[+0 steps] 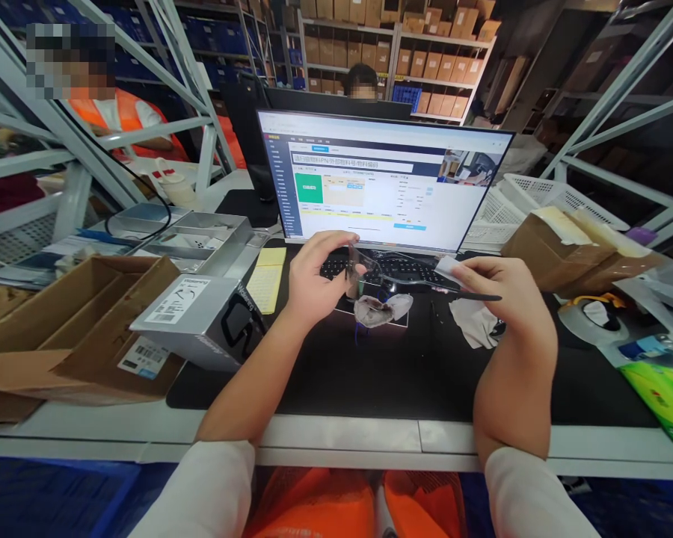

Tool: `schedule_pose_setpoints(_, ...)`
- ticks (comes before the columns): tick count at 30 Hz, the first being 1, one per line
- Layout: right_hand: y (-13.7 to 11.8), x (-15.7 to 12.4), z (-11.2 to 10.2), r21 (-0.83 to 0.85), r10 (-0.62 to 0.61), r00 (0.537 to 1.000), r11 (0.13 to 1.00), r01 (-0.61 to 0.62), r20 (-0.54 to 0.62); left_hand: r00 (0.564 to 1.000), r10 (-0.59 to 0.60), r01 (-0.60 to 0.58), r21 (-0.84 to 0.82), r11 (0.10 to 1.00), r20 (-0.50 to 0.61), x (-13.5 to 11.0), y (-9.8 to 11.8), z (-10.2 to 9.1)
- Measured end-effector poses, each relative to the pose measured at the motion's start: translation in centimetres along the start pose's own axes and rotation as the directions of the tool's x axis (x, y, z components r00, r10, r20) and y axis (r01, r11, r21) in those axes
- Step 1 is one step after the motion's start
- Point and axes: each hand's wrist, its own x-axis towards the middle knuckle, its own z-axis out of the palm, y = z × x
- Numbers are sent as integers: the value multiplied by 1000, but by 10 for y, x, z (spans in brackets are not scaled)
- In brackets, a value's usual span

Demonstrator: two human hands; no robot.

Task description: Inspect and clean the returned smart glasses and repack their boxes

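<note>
Thumb and fingers of my left hand [315, 282] pinch a pair of eyeglasses [366, 261] by one lens, above the keyboard [407, 267]. One temple arm reaches right, its dark tip passing in front of my right hand [498, 288]. Between the closed fingertips of that hand is a small white wipe [447, 266]. Below the glasses, on the black desk mat [381, 381], lies a crumpled, stained tissue [375, 311]. A second crumpled white tissue [474, 320] rests under my right wrist.
A lit monitor [370, 187] stands behind the keyboard. At left are a grey printed box [196, 325], an open cardboard box [84, 329] and yellow notepaper [268, 278]. To the right are a taped carton [577, 250], a tape roll [591, 317] and a green packet [662, 400].
</note>
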Motion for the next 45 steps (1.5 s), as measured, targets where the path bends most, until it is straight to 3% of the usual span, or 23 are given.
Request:
schedule_pose_setpoints(4, 2, 6, 5, 47, 60, 968, 996, -73, 244, 990, 88, -84, -44, 996, 109, -1, 2, 2)
schedule_pose_setpoints(8, 7, 14, 13, 165, 12, 871, 981, -106, 492, 982, 16, 27, -221, 975, 188, -2, -3, 3)
schedule_pose_setpoints(11, 13, 21, 22, 356, -57, 832, 918, -174, 552, 980, -88, 150, -370, 917, 179, -3, -8, 6)
schedule_pose_setpoints(15, 16, 27, 43, 578, -90, 835, 761, -294, 543, 943, -262, 330, -500, 801, 204, -6, -8, 15)
schedule_pose_setpoints(17, 12, 29, 57, 687, -86, 848, 631, -359, 523, 903, -373, 428, -551, 717, 216, -9, -4, 23)
schedule_pose_setpoints(20, 1, 27, 81, 767, -56, 863, 489, -415, 502, 804, -543, 549, -654, 521, 242, -13, 0, 37)
schedule_pose_setpoints(23, -8, 25, 98, 791, -14, 885, 455, -408, 465, 671, -686, 608, -737, 293, 281, -16, 1, 48)
schedule_pose_setpoints(27, -6, 31, 105, 839, 91, 942, 432, -330, 324, 514, -790, 617, -784, 69, 335, -17, -5, 55)
schedule_pose_setpoints(31, 4, 38, 94, 862, 139, 988, 493, -123, 62, 411, -825, 615, -786, -63, 388, -16, -7, 57)
schedule_pose_setpoints(34, 8, 36, 79, 752, -23, 996, 654, 83, -90, 368, -840, 613, -783, -103, 399, -16, -7, 57)
schedule_pose_setpoints(36, 7, 32, 71, 621, -118, 992, 774, 125, -52, 354, -843, 621, -776, -111, 404, -15, -7, 57)
schedule_pose_setpoints(39, 5, 26, 66, 393, -148, 989, 908, 146, -26, 356, -840, 633, -767, -104, 408, -16, -9, 58)
schedule_pose_setpoints(42, 6, 24, 66, 224, -195, 981, 955, 194, -18, 373, -837, 654, -754, -70, 400, -16, -12, 56)
schedule_pose_setpoints(45, 6, 23, 64, 112, -254, 965, 963, 246, 63, 426, -816, 693, -721, 18, 390, -15, -14, 51)
